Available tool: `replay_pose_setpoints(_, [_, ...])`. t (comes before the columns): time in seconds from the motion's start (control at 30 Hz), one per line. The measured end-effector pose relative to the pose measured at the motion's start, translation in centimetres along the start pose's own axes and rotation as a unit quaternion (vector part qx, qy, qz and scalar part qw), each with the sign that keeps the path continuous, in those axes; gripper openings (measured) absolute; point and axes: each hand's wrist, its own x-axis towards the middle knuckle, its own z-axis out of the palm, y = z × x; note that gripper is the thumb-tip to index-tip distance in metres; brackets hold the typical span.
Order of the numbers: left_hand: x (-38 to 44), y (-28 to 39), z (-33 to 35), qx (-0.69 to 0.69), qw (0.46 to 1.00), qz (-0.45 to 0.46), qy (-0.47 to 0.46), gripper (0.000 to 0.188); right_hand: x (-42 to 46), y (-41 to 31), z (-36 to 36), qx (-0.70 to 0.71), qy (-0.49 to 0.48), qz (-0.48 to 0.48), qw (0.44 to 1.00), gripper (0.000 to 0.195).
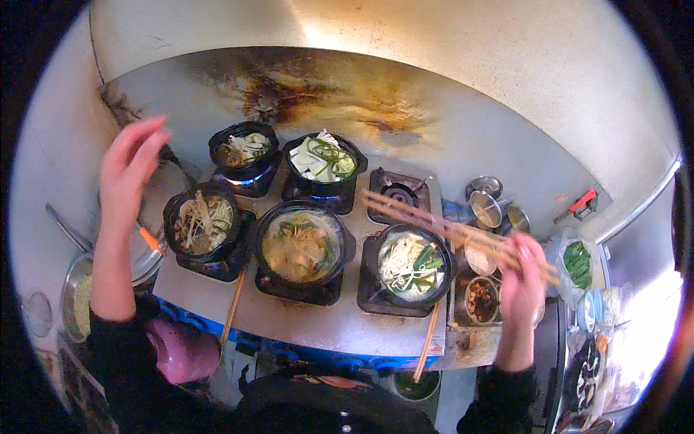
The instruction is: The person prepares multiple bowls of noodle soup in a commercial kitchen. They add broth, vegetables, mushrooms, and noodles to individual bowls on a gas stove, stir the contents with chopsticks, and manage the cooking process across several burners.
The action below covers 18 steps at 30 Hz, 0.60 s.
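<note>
My right hand [523,263] is closed around long wooden chopsticks [434,225], whose tips reach left over the stove near a bare gas burner [400,195]. My left hand [133,154], blurred, is raised at the left with its fingers apart and nothing in it. Between my hands, several black stone pots stand on burners. The front middle pot [301,244] holds a cloudy stew, the front right pot [413,266] white mushrooms and green onion in broth. Mushrooms and vegetables lie in the front left pot [201,222], back left pot [245,146] and back right pot [325,158]. Blue flame shows under the back pots.
Metal containers [481,300] with seasonings stand right of the stove, beside a bag of greens [577,265]. More chopsticks [426,342] [233,309] jut over the front edge. A pink plastic vessel [181,352] is low left, near a metal bowl [78,298]. A stained metal panel rises behind.
</note>
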Motion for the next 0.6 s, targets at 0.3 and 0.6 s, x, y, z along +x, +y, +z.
replay_pose_setpoints(0.3, [-26.2,-9.5,-10.4,-0.048,0.908,-0.261,0.324,0.028,15.9,13.2,15.4,-0.040,-0.130,-0.018,0.991,0.024])
replay_pose_setpoints(0.6, [-39.2,-15.6,-8.8,-0.104,0.815,-0.454,0.344,0.023,16.4,17.8,16.7,-0.152,-0.151,-0.053,0.975,0.013])
